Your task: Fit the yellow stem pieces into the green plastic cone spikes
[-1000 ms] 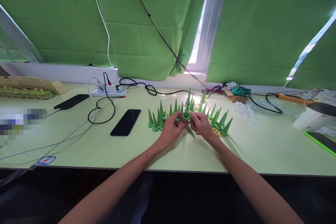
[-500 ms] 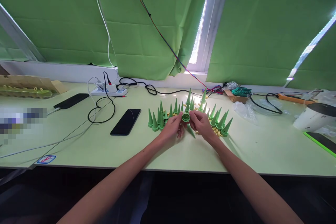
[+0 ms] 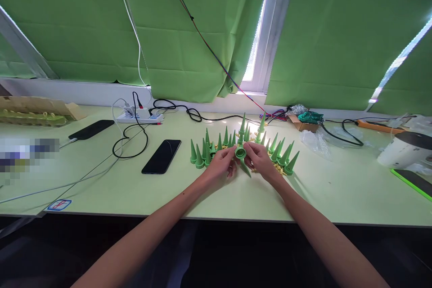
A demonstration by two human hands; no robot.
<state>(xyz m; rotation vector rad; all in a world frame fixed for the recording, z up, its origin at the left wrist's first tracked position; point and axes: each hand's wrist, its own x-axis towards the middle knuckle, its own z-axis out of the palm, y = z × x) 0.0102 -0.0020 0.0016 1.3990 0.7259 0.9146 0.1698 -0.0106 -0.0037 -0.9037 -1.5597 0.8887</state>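
Between my two hands is a green plastic cone spike (image 3: 240, 152), its round hollow end turned up toward me. My left hand (image 3: 221, 163) has its fingers closed on the left side of the rim. On the right side, my right hand (image 3: 258, 158) pinches the same piece. A pointed green tip (image 3: 245, 169) shows below the ring, between the hands. Several more green cone spikes (image 3: 200, 156) stand on the table to the left, behind and to the right (image 3: 286, 153) of my hands. Small yellowish parts (image 3: 279, 168) lie among them, partly hidden.
A black phone (image 3: 162, 156) lies left of the cones, and another phone (image 3: 92, 129) farther left by a power strip (image 3: 140, 118). Cables (image 3: 192, 114) run along the back. A small cardboard box (image 3: 305, 123), plastic bags (image 3: 315, 143) and a white cylinder (image 3: 405, 150) are to the right.
The cone spike in my hands has tilted slightly, its hollow end now sitting a little lower and showing more of the inside. My hands have barely moved.
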